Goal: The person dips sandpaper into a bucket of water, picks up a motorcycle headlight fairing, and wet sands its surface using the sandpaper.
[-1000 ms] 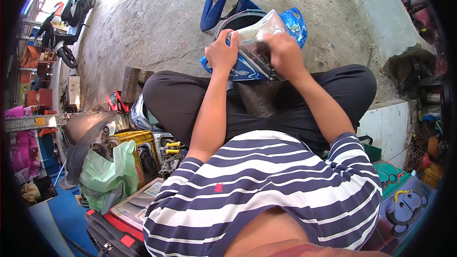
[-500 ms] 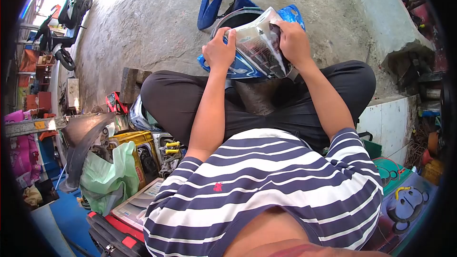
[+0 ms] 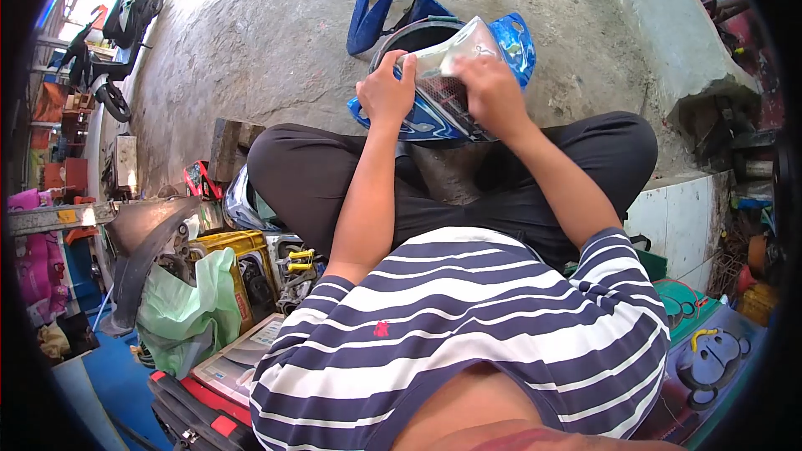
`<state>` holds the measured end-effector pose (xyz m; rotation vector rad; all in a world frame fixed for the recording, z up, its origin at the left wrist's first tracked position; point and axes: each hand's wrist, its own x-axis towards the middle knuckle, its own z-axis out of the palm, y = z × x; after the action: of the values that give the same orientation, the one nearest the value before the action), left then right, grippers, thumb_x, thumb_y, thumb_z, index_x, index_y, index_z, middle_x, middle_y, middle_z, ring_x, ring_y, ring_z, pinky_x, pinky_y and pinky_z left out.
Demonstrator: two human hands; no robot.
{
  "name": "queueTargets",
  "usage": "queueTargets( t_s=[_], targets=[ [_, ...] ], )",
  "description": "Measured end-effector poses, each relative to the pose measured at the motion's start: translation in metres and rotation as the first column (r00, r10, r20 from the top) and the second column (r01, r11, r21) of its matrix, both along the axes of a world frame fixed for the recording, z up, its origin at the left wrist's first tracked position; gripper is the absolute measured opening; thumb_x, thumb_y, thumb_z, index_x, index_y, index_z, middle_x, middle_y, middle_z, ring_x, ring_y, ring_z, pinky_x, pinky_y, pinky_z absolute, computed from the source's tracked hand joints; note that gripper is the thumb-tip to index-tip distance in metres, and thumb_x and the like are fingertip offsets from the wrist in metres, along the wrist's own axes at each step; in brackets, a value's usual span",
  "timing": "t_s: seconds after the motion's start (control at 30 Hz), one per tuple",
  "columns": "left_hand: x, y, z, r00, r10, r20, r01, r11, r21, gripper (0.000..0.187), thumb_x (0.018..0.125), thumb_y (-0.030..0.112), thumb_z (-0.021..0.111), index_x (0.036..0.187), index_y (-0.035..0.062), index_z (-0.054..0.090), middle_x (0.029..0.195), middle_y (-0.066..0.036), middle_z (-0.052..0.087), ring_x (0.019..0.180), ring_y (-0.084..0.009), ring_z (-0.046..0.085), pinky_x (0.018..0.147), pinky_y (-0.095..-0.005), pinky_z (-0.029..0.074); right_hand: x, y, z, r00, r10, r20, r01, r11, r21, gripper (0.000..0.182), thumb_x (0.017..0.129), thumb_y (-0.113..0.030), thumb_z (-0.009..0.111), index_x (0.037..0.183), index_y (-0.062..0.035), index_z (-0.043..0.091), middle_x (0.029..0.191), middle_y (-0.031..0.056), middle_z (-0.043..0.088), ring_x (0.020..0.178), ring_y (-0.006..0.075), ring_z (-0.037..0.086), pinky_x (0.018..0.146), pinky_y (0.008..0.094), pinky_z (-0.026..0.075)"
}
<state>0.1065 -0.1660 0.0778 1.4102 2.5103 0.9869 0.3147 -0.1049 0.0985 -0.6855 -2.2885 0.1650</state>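
Note:
Between my knees rests a blue motorcycle fairing panel [image 3: 515, 43], its patterned lower part showing below my hands. Across it lies a pale, glossy piece [image 3: 478, 35] with a dark mesh area [image 3: 444, 93]. My left hand [image 3: 387, 90] is closed on the left edge of the pale piece, thumb on top and fingers curled round. My right hand [image 3: 491, 93] presses on the middle of the piece with bent fingers, slightly blurred. Its fingertips are hidden, so whatever they hold does not show. A second blue fairing part [image 3: 365, 21] lies on the floor just beyond.
At left stand a yellow crate [image 3: 238, 246], a green plastic bag [image 3: 196, 309] and a red-black tool bag [image 3: 196, 409]. A motorbike [image 3: 125, 38] is parked far left. A white-tiled ledge [image 3: 681, 221] and a teal case [image 3: 689, 309] are at right.
My right hand has moved left from the piece's right edge onto its middle, fingers now bent. The blue panel's right end shows more. My left hand stays in place.

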Motion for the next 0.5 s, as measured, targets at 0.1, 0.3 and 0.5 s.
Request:
queueTargets(
  t_s=[0.1, 0.3, 0.5],
  targets=[
    [-0.001, -0.001, 0.002, 1.000, -0.003, 0.000, 0.003, 1.000, -0.008, 0.038, 0.101, 0.056, 0.059, 0.116, 0.0252, 0.076, 0.088, -0.017, 0.078, 0.089, -0.0384, 0.075, 0.091, -0.0499, 0.047, -0.004, -0.009, 0.004, 0.993, 0.118, -0.013, -0.118, 0.992, -0.042, 0.029, 0.086, 0.002, 0.064, 0.112, -0.0044, 0.075, 0.118, 0.0143, 0.076, 0.105, 0.0373, 0.068, 0.091, 0.0475, 0.054],
    [0.002, -0.001, 0.004, 1.000, -0.017, 0.001, 0.017, 1.000, -0.012, 0.039, 0.101, 0.055, 0.059, 0.116, 0.0241, 0.076, 0.090, -0.017, 0.079, 0.088, -0.0379, 0.075, 0.090, -0.0488, 0.047, 0.014, 0.026, -0.008, 0.985, -0.174, -0.001, 0.173, 0.977, -0.124, 0.028, 0.087, 0.002, 0.060, 0.110, -0.0033, 0.075, 0.110, 0.0167, 0.076, 0.101, 0.0382, 0.069, 0.091, 0.0472, 0.054],
    [0.000, 0.000, 0.002, 1.000, -0.010, -0.007, 0.010, 1.000, -0.010, 0.039, 0.101, 0.056, 0.059, 0.116, 0.0243, 0.076, 0.089, -0.017, 0.078, 0.087, -0.0382, 0.075, 0.089, -0.0490, 0.047, -0.002, -0.003, 0.003, 0.992, 0.119, -0.039, -0.121, 0.991, -0.063, 0.033, 0.084, 0.004, 0.061, 0.114, -0.0037, 0.074, 0.114, 0.0163, 0.075, 0.107, 0.0370, 0.068, 0.093, 0.0463, 0.053]
  ],
)
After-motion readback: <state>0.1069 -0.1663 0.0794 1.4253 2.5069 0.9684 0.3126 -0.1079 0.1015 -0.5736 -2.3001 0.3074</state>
